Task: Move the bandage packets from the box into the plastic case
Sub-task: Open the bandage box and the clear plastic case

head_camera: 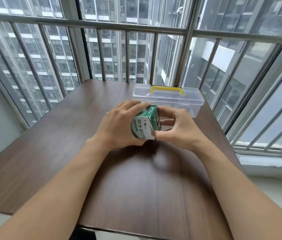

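A green and white bandage box (144,122) is held above the middle of the dark wooden table (67,144). My left hand (119,125) grips its left side, fingers curled over the far end. My right hand (175,129) pinches the box's near right corner with thumb and forefinger. The clear plastic case (168,99) with a yellow handle (167,89) stands just behind the hands, its lid down. No bandage packets show outside the box.
Behind the table runs a metal railing (102,25) in front of large windows. A white window sill (266,163) lies past the table's right edge. Bare tabletop stretches to the left and towards me.
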`<act>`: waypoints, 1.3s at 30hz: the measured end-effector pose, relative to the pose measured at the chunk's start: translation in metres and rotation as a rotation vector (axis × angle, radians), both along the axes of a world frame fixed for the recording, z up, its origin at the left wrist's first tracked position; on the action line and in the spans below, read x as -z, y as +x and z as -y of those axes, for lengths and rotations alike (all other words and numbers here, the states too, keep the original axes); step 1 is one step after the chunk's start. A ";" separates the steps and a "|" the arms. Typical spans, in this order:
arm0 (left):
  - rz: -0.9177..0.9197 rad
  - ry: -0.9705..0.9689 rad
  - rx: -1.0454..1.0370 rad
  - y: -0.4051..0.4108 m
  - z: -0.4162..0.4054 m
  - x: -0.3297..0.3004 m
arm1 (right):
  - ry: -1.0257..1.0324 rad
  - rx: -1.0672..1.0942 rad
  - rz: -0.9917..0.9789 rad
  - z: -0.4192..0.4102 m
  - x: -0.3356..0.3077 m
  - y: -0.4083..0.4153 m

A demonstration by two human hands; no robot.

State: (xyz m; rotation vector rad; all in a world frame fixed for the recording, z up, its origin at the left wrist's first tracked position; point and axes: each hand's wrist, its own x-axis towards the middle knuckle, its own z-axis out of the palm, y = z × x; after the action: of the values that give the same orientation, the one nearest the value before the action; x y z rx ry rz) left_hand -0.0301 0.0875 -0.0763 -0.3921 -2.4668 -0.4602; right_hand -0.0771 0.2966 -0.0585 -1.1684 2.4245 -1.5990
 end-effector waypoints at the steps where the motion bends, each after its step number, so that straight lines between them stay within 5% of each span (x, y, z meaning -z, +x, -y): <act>1: -0.003 0.003 0.000 0.000 0.000 0.000 | -0.001 -0.003 0.001 -0.001 0.000 -0.001; 10: -0.018 0.021 0.008 -0.006 -0.003 0.001 | -0.044 -0.037 0.073 -0.008 0.002 -0.012; 21: -0.041 0.141 0.014 -0.010 0.002 0.005 | -0.262 -0.061 0.435 -0.013 0.006 -0.021; 26: -0.058 0.120 -0.048 -0.010 0.000 0.007 | -0.074 0.159 0.033 0.008 0.008 -0.005; 31: -0.063 0.117 -0.060 -0.009 0.001 0.006 | -0.175 0.090 0.164 0.009 0.008 -0.009; 39: -0.089 0.098 -0.203 -0.009 -0.002 0.006 | -0.151 0.322 -0.154 0.014 0.008 0.001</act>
State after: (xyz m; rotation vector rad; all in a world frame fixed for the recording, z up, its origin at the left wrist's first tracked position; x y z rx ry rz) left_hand -0.0392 0.0898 -0.0823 -0.1173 -2.3560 -0.4651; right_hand -0.0766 0.2826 -0.0660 -0.9921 2.7495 -1.8705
